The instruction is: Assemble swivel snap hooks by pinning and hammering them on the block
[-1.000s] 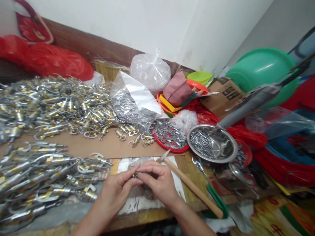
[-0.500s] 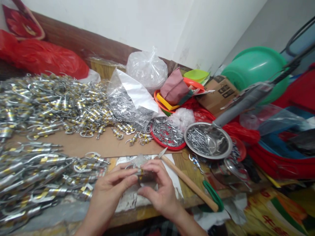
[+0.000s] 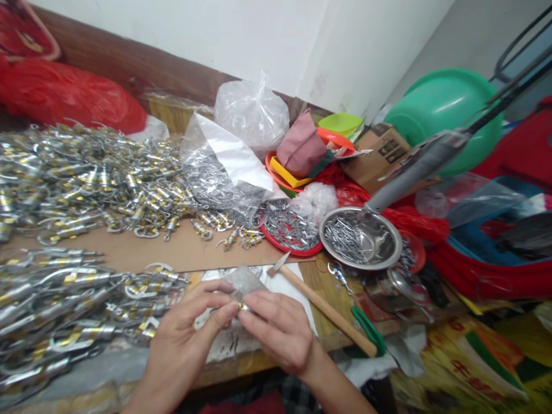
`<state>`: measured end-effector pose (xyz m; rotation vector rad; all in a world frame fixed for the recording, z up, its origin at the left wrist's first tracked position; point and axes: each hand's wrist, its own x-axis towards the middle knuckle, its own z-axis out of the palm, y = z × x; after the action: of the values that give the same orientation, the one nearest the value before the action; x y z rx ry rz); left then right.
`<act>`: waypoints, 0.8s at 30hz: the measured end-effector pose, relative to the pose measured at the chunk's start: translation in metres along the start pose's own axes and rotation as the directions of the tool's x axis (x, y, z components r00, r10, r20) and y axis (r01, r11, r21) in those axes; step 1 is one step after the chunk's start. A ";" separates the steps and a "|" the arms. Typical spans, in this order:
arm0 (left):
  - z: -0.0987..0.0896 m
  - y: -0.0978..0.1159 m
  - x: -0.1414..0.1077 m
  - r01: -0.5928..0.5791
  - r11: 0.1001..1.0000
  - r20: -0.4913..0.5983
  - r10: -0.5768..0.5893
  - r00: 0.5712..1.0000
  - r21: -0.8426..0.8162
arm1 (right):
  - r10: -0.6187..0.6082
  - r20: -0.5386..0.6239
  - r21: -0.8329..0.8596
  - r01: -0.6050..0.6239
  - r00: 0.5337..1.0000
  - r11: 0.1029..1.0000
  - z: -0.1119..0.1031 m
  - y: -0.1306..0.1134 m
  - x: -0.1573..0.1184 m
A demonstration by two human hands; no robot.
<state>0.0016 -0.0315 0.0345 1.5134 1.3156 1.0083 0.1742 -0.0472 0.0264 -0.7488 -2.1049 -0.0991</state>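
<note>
Green basin (image 3: 444, 121) stands beyond the steel bowl (image 3: 361, 238); a hammer (image 3: 325, 305) lies just beside my right hand (image 3: 280, 330); my left (image 3: 190, 333) and right fingertips pinch a small metal fitting (image 3: 242, 307) between them

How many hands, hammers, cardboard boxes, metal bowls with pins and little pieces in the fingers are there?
Left hand and right hand: 2
Hammer: 1
Cardboard box: 1
Metal bowl with pins: 1
Little piece in the fingers: 1
Total: 6
</note>
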 end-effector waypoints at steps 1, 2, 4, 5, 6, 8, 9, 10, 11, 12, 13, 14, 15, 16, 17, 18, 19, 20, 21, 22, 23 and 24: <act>-0.001 0.000 0.000 0.006 1.000 0.009 -0.006 1.000 -0.009 | 0.033 -0.009 0.018 -0.033 0.999 0.999 0.002 -0.002 -0.001; -0.001 0.000 0.000 0.023 0.999 0.021 -0.023 1.000 -0.023 | 0.079 -0.013 0.034 -0.079 0.997 0.996 0.004 -0.003 -0.002; 0.000 -0.001 0.000 0.092 0.994 0.030 -0.090 0.995 -0.052 | 0.200 -0.007 0.070 -0.199 0.980 0.978 0.008 -0.008 -0.004; 0.002 -0.002 -0.001 0.135 0.989 0.018 -0.134 0.991 -0.066 | 0.266 -0.003 0.101 -0.264 0.964 0.959 0.010 -0.010 -0.005; 0.004 -0.004 -0.002 0.178 0.980 0.006 -0.178 0.984 -0.087 | 0.332 0.003 0.143 -0.329 0.943 0.933 0.012 -0.013 -0.006; 0.010 -0.009 -0.006 0.240 0.955 0.000 -0.243 0.970 -0.176 | 0.449 0.019 0.232 -0.440 0.894 0.867 0.014 -0.017 -0.007; 0.014 -0.012 -0.009 0.253 0.937 0.014 -0.257 0.966 -0.242 | 0.498 0.026 0.267 -0.486 0.867 0.832 0.014 -0.019 -0.007; 0.017 -0.015 -0.012 0.254 0.914 0.030 -0.258 0.966 -0.316 | 0.545 0.040 0.288 -0.532 0.838 0.796 0.014 -0.021 -0.008; 0.019 -0.019 -0.015 0.249 0.890 0.046 -0.251 0.967 -0.381 | 0.585 0.066 0.300 -0.575 0.809 0.761 0.013 -0.022 -0.007; 0.021 -0.022 -0.017 0.245 0.871 0.067 -0.240 0.968 -0.426 | 0.612 0.115 0.309 -0.613 0.783 0.727 0.011 -0.021 -0.007; 0.023 -0.024 -0.018 0.244 0.861 0.082 -0.232 0.969 -0.446 | 0.619 0.188 0.317 -0.643 0.763 0.697 0.009 -0.018 -0.005; 0.023 -0.027 -0.018 0.248 0.859 0.096 -0.230 0.968 -0.447 | 0.606 0.268 0.320 -0.663 0.749 0.677 0.006 -0.013 -0.003; 0.023 -0.028 -0.018 0.257 0.863 0.110 -0.233 0.966 -0.436 | 0.588 0.328 0.303 -0.671 0.740 0.676 0.003 -0.004 -0.001; 0.022 -0.030 -0.017 0.267 0.867 0.117 -0.240 0.964 -0.421 | 0.587 0.354 0.232 -0.677 0.728 0.699 -0.001 0.009 0.002; 0.021 -0.031 -0.015 0.278 0.867 0.125 -0.248 0.961 -0.413 | 0.608 0.348 0.121 -0.677 0.714 0.726 -0.004 0.025 0.005; 0.021 -0.031 -0.013 0.290 0.863 0.140 -0.255 0.957 -0.414 | 0.654 0.282 -0.034 -0.674 0.702 0.738 -0.006 0.044 0.008; 0.020 -0.031 -0.011 0.300 0.855 0.162 -0.254 0.953 -0.423 | 0.721 0.208 -0.274 -0.668 0.661 0.692 -0.008 0.066 0.010; 0.020 -0.031 -0.010 0.307 0.846 0.188 -0.248 0.950 -0.436 | 0.752 0.170 -0.358 -0.671 0.636 0.649 -0.010 0.087 0.012; 0.019 -0.031 -0.009 0.310 0.838 0.210 -0.238 0.948 -0.450 | 0.769 0.166 -0.403 -0.669 0.617 0.624 -0.010 0.108 0.013; 0.019 -0.030 -0.008 0.311 0.830 0.229 -0.227 0.947 -0.462 | 0.785 0.177 -0.451 -0.660 0.593 0.600 -0.009 0.127 0.014; 0.019 -0.029 -0.008 0.311 0.827 0.243 -0.218 0.945 -0.468 | 0.799 0.197 -0.489 -0.649 0.569 0.583 -0.008 0.143 0.014; 0.019 -0.028 -0.008 0.311 0.829 0.254 -0.211 0.944 -0.466 | 0.807 0.224 -0.519 -0.634 0.546 0.573 -0.005 0.156 0.013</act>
<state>0.0104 -0.0391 0.0015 0.9722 0.9878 0.9080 0.2571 0.0840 0.0093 -2.0382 -1.9896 0.1564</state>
